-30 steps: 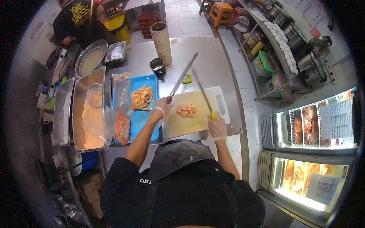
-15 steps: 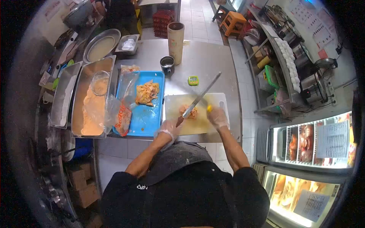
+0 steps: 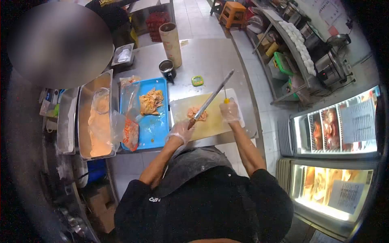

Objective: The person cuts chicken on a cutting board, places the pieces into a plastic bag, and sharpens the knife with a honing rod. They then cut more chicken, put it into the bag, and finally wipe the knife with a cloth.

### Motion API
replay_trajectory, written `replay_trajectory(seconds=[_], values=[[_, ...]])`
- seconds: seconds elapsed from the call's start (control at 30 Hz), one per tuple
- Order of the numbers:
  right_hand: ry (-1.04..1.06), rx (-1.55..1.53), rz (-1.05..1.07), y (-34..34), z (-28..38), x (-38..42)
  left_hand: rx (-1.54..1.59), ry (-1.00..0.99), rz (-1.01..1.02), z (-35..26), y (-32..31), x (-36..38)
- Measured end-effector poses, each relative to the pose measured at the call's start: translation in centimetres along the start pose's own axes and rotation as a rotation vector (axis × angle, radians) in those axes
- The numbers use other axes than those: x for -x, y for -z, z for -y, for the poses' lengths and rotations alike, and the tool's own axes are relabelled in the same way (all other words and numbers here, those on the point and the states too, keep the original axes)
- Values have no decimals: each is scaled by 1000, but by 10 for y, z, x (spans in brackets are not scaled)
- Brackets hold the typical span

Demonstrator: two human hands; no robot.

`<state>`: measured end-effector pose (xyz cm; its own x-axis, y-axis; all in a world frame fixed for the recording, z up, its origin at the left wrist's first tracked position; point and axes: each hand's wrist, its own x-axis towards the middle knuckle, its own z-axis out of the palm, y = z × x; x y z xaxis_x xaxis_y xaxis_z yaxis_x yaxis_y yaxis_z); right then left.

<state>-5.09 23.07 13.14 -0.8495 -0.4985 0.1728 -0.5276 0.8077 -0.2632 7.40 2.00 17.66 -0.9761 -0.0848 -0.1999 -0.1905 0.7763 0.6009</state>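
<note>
My left hand (image 3: pixel 180 131), in a clear plastic glove, is closed around the brown handle of a long sharpening steel (image 3: pixel 212 95), which slants up to the right over the cutting board. My right hand (image 3: pixel 229 111), also gloved, grips a knife by its yellow handle (image 3: pixel 226 101); the thin blade points away from me and is hard to see. On the white cutting board (image 3: pixel 178 106) lies a small heap of cut raw meat (image 3: pixel 197 114), partly behind the steel. Left of the board, a blue tray (image 3: pixel 154 128) holds a pile of meat pieces (image 3: pixel 151 101) and a plastic bag with red print (image 3: pixel 130 133).
Further left are a deep metal pan of orange powder (image 3: pixel 97 131) and a pan of white powder (image 3: pixel 69 121). A tall cylinder (image 3: pixel 171 45), a metal cup (image 3: pixel 167 69) and a green timer (image 3: pixel 197 81) stand beyond the board. Lit display fridges (image 3: pixel 336 125) are at right.
My right hand has turned the knife from slanting left across the steel to pointing away from me, apart from the steel. The whole view has shifted and tilted slightly.
</note>
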Motion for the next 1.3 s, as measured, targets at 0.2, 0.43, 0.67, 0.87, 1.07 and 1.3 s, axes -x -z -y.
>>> replay_trajectory(seconds=[0.2, 0.43, 0.67, 0.87, 1.07, 1.3], values=[[-315, -346, 90, 5, -21, 21, -4, 111, -42, -5, 18, -2], [-260, -274, 167, 31, -16, 40, -14, 90, -88, 7, 6, -7], [-191, -271, 51, 20, -25, 29, 13, 39, -155, -8, 15, -8], [-197, -226, 44, 14, -24, 20, -40, 44, -96, -5, 16, -10], [98, -192, 62, 30, 2, -11, -53, 50, -102, -13, 23, -10], [23, -148, -98, 11, -10, -29, 10, 22, -139, -16, 35, 1]])
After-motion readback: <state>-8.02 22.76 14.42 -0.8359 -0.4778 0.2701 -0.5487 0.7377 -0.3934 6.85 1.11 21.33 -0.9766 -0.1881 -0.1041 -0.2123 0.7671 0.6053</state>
